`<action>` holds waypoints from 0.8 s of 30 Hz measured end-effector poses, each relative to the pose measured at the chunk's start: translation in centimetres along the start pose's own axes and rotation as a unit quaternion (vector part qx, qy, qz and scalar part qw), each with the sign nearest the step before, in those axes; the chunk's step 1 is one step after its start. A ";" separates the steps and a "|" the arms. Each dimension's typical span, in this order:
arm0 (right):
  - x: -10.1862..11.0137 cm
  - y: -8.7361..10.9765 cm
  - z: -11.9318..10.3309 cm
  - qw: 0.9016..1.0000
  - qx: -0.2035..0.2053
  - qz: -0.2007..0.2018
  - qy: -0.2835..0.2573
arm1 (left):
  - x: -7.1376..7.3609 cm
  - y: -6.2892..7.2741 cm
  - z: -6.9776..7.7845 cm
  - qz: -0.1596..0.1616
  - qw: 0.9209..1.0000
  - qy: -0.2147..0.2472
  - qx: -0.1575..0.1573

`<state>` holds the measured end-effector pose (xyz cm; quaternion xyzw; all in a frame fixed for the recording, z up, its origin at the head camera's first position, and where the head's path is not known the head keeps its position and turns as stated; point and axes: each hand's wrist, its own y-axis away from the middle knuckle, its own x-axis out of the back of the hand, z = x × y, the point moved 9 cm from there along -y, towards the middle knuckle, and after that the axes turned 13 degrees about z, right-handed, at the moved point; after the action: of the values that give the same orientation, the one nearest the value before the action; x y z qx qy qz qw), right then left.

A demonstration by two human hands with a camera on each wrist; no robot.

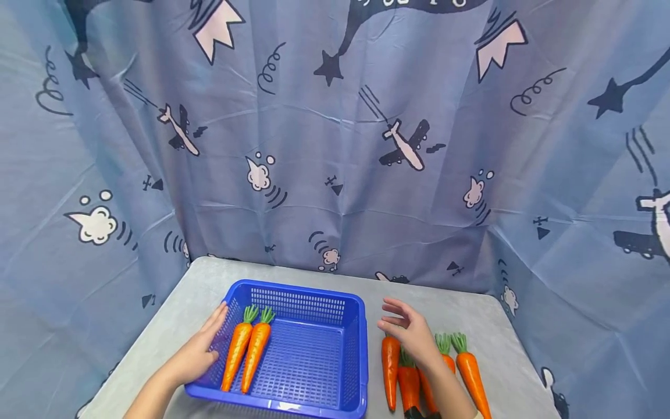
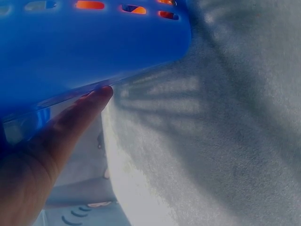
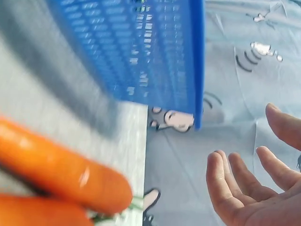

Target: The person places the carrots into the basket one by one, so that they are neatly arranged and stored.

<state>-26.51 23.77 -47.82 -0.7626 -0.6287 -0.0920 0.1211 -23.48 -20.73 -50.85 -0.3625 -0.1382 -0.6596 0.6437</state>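
Note:
A blue plastic basket (image 1: 309, 361) with slotted walls stands on the table, two orange carrots with green tops (image 1: 238, 355) lying side by side along its left. My left hand (image 1: 191, 358) rests against the basket's left side, fingers extended; the left wrist view shows a straight finger (image 2: 75, 122) touching the basket wall's edge. To the right of the basket, my right hand (image 1: 410, 334) is raised above several more carrots (image 1: 390, 372), its fingers loosely bent and holding nothing. Those carrots are partly hidden by the right hand and forearm. In the right wrist view, the same hand (image 3: 254, 193) is apart from the basket.
The table (image 1: 345, 283) has a light grey covering. A blue patterned curtain (image 1: 314, 145) hangs behind and on both sides. The rightmost carrot (image 1: 473, 378) lies beside my right forearm. Dark tips show at the lower ends of some carrots near the front.

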 end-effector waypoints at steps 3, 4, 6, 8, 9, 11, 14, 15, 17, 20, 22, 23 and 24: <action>1.2 -0.1 0.8 1.000 -0.004 0.006 0.009 | 0.1 0.2 -0.3 0.007 1.000 0.006 0.002; 1.7 -0.2 1.1 1.000 -0.006 0.010 0.017 | 0.1 0.2 -0.4 0.008 1.000 0.004 0.002; 3.0 -0.3 1.7 0.999 -0.013 0.021 0.035 | 0.0 0.1 -0.6 0.007 1.000 -0.002 0.005; 4.6 -0.3 2.7 0.997 -0.026 0.034 0.065 | -0.3 -0.2 -0.9 -0.002 1.000 -0.011 0.011; 5.5 -0.4 3.2 0.995 -0.032 0.041 0.085 | -0.5 -0.3 -1.0 -0.009 1.000 -0.013 0.015; 7.0 -0.5 4.4 0.991 -0.051 0.052 0.114 | -0.6 -0.4 -1.2 -0.020 0.999 -0.017 0.021; 8.7 -0.6 6.0 0.983 -0.078 0.058 0.153 | -0.5 -0.3 -1.6 -0.030 0.999 -0.021 0.026; 9.1 -0.7 6.4 0.981 -0.084 0.059 0.163 | -0.4 -0.2 -1.8 -0.030 0.999 -0.021 0.029; 10.5 -0.8 7.1 0.978 -0.095 0.065 0.177 | -0.5 -0.2 -1.7 -0.029 0.999 -0.024 0.030; 12.2 -0.9 8.1 0.973 -0.113 0.078 0.185 | -0.3 0.0 -1.6 -0.022 0.999 -0.022 0.033; 13.4 -0.9 9.0 0.968 -0.129 0.097 0.193 | -0.3 -0.1 -1.5 -0.021 0.999 -0.021 0.030; 14.1 -0.9 9.6 0.964 -0.139 0.106 0.200 | -0.3 -0.3 -1.5 -0.021 0.999 -0.021 0.028; 14.8 -0.9 10.2 0.960 -0.150 0.114 0.206 | -0.4 -0.5 -1.5 -0.022 0.999 -0.020 0.025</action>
<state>-24.63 40.89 -53.17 -0.8030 -0.4782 -0.3262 0.1418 -24.40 -21.29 -52.01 -0.3561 -0.1756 -0.6624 0.6353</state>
